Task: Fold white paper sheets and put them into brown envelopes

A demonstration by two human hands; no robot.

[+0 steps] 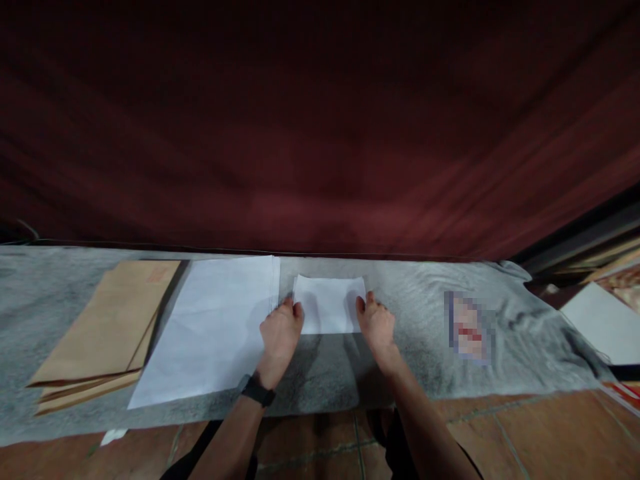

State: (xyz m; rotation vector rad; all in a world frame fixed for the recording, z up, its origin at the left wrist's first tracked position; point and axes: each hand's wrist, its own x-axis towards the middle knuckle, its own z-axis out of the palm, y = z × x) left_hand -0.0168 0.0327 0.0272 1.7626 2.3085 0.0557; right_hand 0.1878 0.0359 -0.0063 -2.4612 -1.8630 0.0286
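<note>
Between my two hands is a small white sheet of paper (330, 305), lying over the grey cloth. My left hand (281, 327) pinches its left edge, thumb on top; a dark watch (258, 391) is on that wrist. At the right edge, my right hand (376, 323) grips the same sheet with thumb and fingers. Just left of my left hand lies a stack of larger white sheets (210, 327). Whether the small sheet is folded, I cannot tell.
Brown envelopes (110, 313) are piled at the left. Grey cloth (415, 373) covers the work surface, with a blurred-out item (469, 330) on its right part. A dark red curtain (320, 147) hangs behind. Tiled floor (310, 440) shows in front; a white board (603, 323) sits far right.
</note>
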